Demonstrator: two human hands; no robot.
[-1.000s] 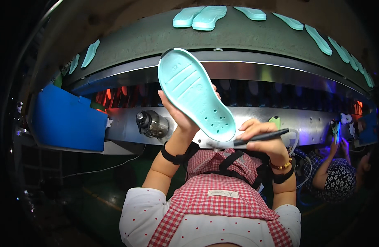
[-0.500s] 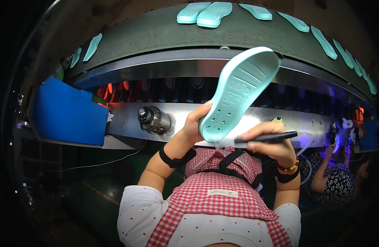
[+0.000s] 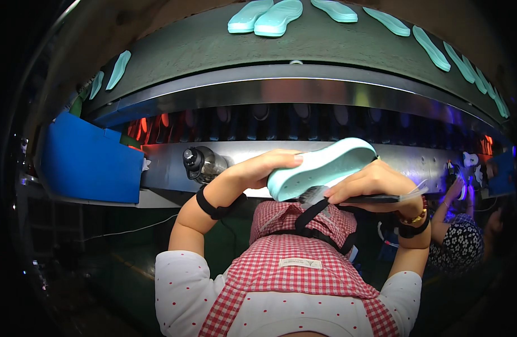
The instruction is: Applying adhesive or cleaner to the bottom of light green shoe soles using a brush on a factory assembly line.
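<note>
My left hand [image 3: 264, 167] grips a pale turquoise shoe sole [image 3: 326, 160] by its near left end. The sole is tilted, with its raised rim and hollowed inside showing. My right hand [image 3: 371, 182] is closed around a dark-handled brush [image 3: 376, 199] with a clear tube at its back end. The brush's bristles [image 3: 312, 194] are at the near edge of the sole, close to the end my left hand holds. Whether the bristles touch the sole I cannot tell. Part of the sole's far right is behind my right hand.
Several turquoise soles [image 3: 278, 18] lie on the dark green conveyor belt [image 3: 196, 53] beyond a metal rail. A dark bottle [image 3: 205, 163] stands on the metal ledge [image 3: 163, 165], left of my hands. Further left is a blue box-shaped cover [image 3: 93, 160]. Another person [image 3: 458, 244] works at the right.
The sole has come lower and tipped from nearly upright to lying more sideways. My right hand has turned, and the brush has moved to the sole's near edge.
</note>
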